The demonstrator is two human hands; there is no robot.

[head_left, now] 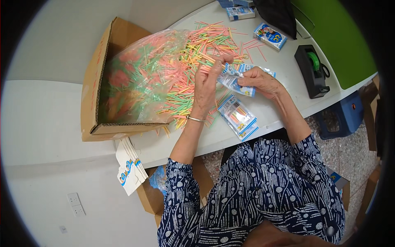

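Pinched in my left hand (209, 78) is a small bunch of thin coloured sticks (207, 62), pink, orange and green. Their ends point at the mouth of a blue-and-white plastic packet (233, 80). My right hand (262, 81) grips that packet between thumb and fingers. Just beyond the hands lies another blue-striped packet (263, 71), partly covered. On the table below them rest filled packets (238, 113), overlapping, with sticks showing through a clear window. A large heap of loose sticks (212, 43) spreads beyond and left of my left hand.
A cardboard box (91, 90) lies on its side at left, a clear bag (142, 78) of sticks spilling from it. A black tape dispenser (311, 72) stands at right. Small printed boxes (270, 36) and a black bag (276, 16) sit at the far side. A blue stool (341, 115) stands below.
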